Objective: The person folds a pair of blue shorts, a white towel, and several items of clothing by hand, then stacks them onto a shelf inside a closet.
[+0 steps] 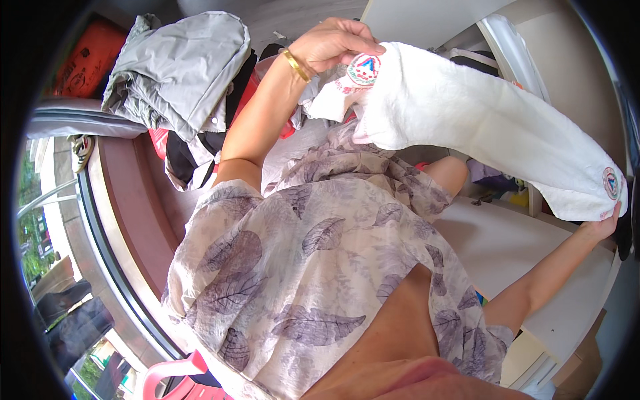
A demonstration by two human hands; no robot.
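A white towel [460, 110] is stretched between my two hands, its length sloping down from upper middle to the right. Round stitched emblems in red and blue show near both ends. My left hand [333, 45], with a gold bracelet [295, 65] on the wrist, pinches the upper left end beside one emblem. A loose corner of cloth hangs below those fingers. At the far right, my right hand [605, 227] grips the lower end just under the other emblem; its fingers are partly hidden by the towel. The middle of the towel sags slightly over my lap.
Left of my left arm, a grey jacket [180, 73] lies on a heap of dark and red clothes. A white cabinet [527, 250] with an open compartment stands at right. A window [50, 220] lines the left side, and a pink plastic chair [177, 373] shows at lower left.
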